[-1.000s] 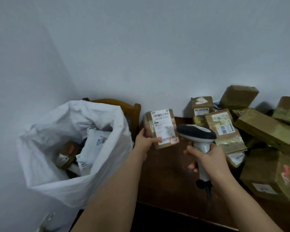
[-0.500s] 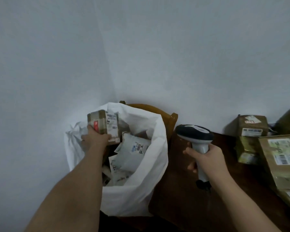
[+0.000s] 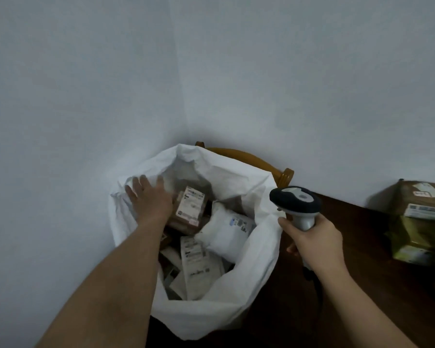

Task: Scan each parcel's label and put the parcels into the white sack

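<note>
— So, where has the brown parcel (image 3: 189,209) got to?

— Inside the white sack (image 3: 211,307), just to the right of the left hand (image 3: 150,197). It lies tilted with its label upward, on top of the other packets. Whether the hand touches it I can't tell; the edge of the palm is right up against it.

— Is that hand gripping anything?

— No. Its fingers are spread and fairly straight, reaching over the far left side of the sack's mouth, close to the rim. Nothing is held in it.

— And the other one?

— The right hand (image 3: 312,238) is wrapped around the handle of the barcode scanner (image 3: 295,200), fingers curled tight. The scanner's dark head sticks up above the fist, just beyond the sack's right rim and over the dark wooden table (image 3: 362,247).

— What else is in the sack?

— Below and to the right of the left hand there is a white padded mailer (image 3: 222,232), and nearer the forearm a flat white packet (image 3: 199,264) with a printed label, among others I can't make out.

— Anything further off?

— Well to the right of the scanner hand, two brown boxes (image 3: 417,219) are stacked on the table by the wall. Behind the sack, a wooden chair back (image 3: 249,159) curves past its far rim.
</note>
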